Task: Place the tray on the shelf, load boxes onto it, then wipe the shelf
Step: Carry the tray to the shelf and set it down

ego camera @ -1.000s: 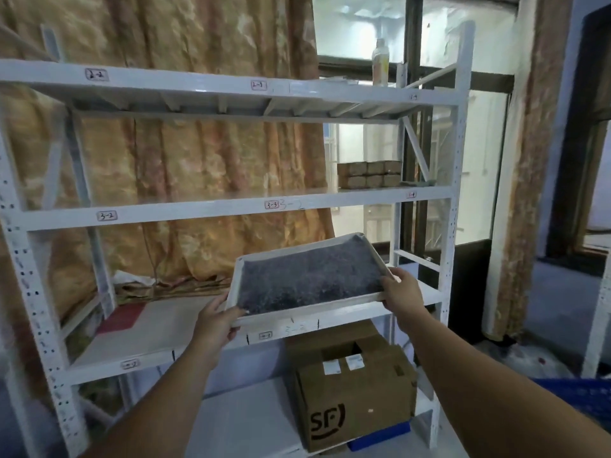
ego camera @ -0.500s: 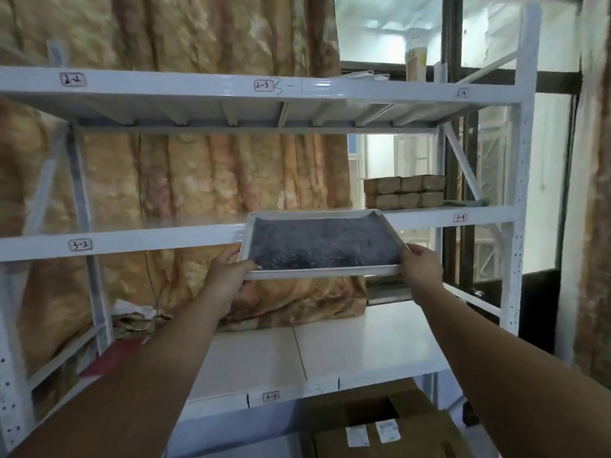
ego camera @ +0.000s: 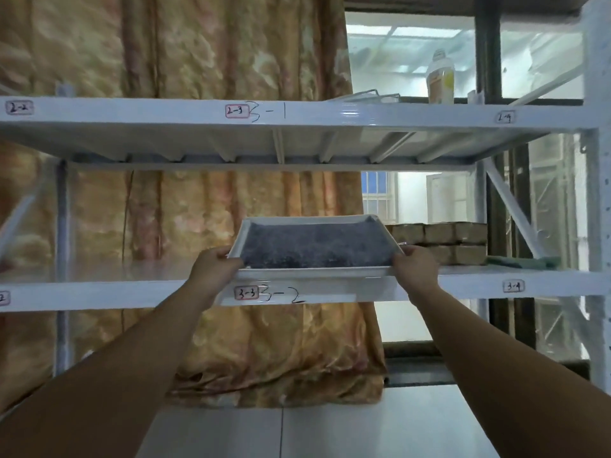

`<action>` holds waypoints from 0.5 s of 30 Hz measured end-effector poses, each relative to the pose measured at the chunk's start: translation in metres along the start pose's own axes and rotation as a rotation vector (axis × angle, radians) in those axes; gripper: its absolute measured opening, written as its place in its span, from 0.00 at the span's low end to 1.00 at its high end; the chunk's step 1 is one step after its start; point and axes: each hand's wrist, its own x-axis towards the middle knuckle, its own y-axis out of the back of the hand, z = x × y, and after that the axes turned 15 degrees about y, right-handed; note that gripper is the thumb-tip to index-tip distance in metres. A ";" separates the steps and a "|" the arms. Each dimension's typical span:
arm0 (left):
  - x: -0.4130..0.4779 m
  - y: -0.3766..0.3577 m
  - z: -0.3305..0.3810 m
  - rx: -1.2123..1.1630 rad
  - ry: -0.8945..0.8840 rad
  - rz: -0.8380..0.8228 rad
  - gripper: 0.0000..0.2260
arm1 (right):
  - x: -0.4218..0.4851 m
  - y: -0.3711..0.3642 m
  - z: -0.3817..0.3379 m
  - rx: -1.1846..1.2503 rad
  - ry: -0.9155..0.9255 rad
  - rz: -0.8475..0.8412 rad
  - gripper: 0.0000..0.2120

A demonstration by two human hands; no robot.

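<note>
A white-rimmed tray (ego camera: 310,272) with a dark grey speckled lining is level with the white middle shelf (ego camera: 132,294) marked 3-3. Its front edge overhangs the shelf's front lip. My left hand (ego camera: 216,264) grips the tray's front left corner. My right hand (ego camera: 415,264) grips its front right corner. To the right of the tray, on the same shelf, small brown boxes (ego camera: 439,241) are stacked in two rows. A green cloth (ego camera: 522,261) lies right of the boxes.
An upper shelf (ego camera: 297,115) marked 2-3 carries a plastic bottle (ego camera: 439,79) and a wire object. A white lower shelf (ego camera: 330,431) spans the bottom. A gold curtain hangs behind the rack; a white upright post (ego camera: 595,209) and diagonal brace stand at right.
Both hands have raised the tray from above the lower shelf up to the middle shelf's level and pushed it forward onto that shelf's edge. The view has tilted upward.
</note>
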 end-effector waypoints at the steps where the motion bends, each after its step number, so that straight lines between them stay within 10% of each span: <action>1: 0.010 -0.005 0.001 0.006 0.002 -0.010 0.12 | 0.011 -0.004 0.006 -0.010 0.010 -0.018 0.12; 15: 0.171 -0.071 -0.005 0.190 0.095 -0.023 0.05 | 0.117 -0.062 0.067 -0.360 -0.131 -0.339 0.11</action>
